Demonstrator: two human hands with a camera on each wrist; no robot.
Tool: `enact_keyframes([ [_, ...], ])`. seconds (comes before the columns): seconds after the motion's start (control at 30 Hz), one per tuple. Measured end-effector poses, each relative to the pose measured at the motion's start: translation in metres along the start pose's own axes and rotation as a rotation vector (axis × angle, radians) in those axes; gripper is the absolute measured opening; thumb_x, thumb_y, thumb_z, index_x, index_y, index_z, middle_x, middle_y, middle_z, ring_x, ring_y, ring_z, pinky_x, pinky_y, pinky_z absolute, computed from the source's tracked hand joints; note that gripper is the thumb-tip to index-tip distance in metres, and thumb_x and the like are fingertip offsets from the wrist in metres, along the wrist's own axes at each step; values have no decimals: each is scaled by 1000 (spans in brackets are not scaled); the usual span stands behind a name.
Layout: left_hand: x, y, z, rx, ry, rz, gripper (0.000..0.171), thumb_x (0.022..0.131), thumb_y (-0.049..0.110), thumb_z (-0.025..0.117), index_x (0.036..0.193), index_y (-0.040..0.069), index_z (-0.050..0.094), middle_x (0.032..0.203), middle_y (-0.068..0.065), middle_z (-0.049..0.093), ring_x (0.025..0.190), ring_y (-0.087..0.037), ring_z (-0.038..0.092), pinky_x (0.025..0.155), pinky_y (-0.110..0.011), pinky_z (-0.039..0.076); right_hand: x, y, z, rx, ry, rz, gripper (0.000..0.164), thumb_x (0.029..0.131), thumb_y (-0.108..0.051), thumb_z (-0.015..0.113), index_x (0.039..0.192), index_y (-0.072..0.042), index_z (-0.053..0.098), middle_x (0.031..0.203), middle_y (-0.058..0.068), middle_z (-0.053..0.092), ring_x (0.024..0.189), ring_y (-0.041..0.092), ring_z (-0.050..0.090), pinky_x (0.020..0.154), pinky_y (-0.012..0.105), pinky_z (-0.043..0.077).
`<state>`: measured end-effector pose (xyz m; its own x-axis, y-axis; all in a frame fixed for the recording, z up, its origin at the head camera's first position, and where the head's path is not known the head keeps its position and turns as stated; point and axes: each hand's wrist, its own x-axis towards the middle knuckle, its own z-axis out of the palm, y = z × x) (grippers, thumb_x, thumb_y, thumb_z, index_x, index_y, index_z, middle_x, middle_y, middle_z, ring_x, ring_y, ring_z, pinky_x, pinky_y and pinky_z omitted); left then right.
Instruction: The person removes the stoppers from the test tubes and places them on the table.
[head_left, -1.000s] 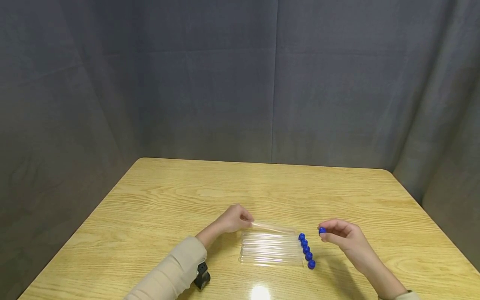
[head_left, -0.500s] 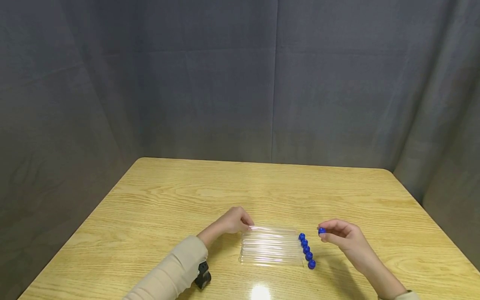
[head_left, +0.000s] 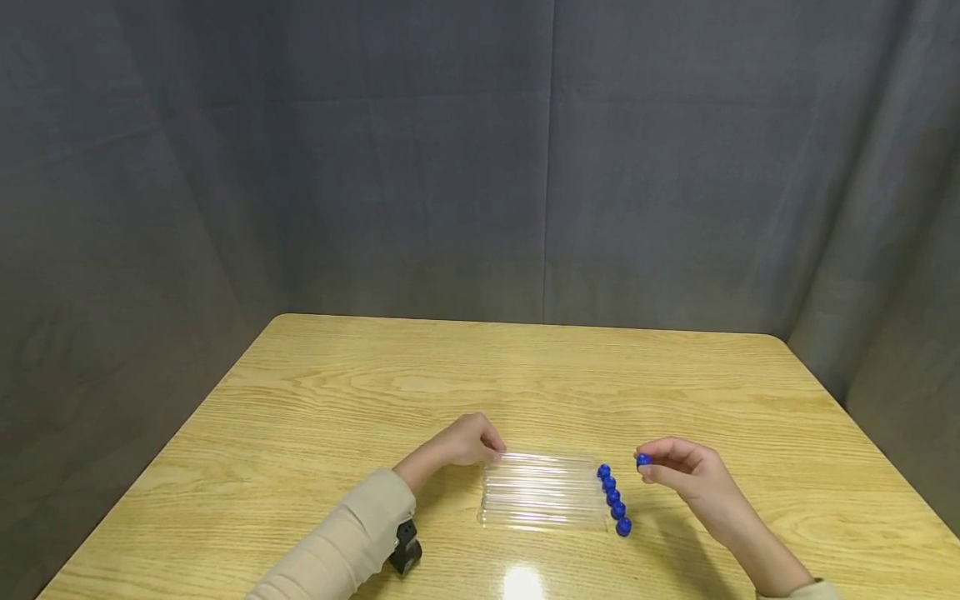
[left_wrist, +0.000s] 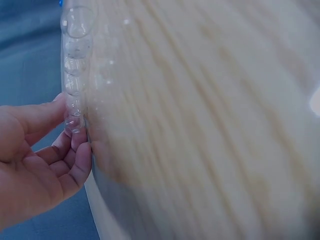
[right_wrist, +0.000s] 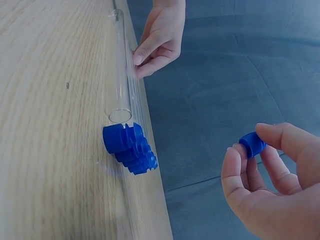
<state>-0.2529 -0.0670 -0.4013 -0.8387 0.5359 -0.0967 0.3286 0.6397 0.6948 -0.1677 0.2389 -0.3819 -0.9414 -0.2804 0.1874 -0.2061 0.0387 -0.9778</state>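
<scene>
Several clear test tubes (head_left: 543, 493) lie side by side on the table, rounded ends left, open ends right. My left hand (head_left: 465, 442) is at the rounded end of the farthest tube, which thumb and fingers pinch; in the left wrist view this test tube (left_wrist: 75, 121) shows between thumb and fingers. Off the open ends, several blue caps (head_left: 613, 497) stand in a line; the right wrist view shows the nearest cap (right_wrist: 115, 139) close to a tube's mouth. Raised to the right, my right hand (head_left: 693, 477) pinches another blue cap (right_wrist: 252, 144) between thumb and fingertips.
The wooden table (head_left: 360, 367) extends behind and to both sides of the tubes. Grey curtains (head_left: 480, 183) hang beyond its back and side edges. A small black device (head_left: 406, 548) sits at the left sleeve's cuff.
My left hand has lowered the farthest test tube, earlier slanted at its left end, so that it lies level along the row. The right hand keeps the cap in nearly the same place.
</scene>
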Motion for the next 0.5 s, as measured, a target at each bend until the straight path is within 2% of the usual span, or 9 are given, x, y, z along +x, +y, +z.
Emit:
enact_keyframes([
  [0.27,-1,-1,-1,-7,-3,-6,11,78,0,66,88,-3,68,81,-5,64,72,-12,56,65,-23,47,0,0,0,0,-7,-14,16,84,7,55,97,2,62,89,-2,62,80,13,59,71,26,50],
  [0.5,-2,-2,-2,-44,-11,6,11,82,3,62,90,-2,68,81,-4,64,71,-11,57,63,-24,47,0,1,-1,8,-19,-11,15,85,7,54,98,4,61,89,-2,62,81,13,59,71,26,50],
])
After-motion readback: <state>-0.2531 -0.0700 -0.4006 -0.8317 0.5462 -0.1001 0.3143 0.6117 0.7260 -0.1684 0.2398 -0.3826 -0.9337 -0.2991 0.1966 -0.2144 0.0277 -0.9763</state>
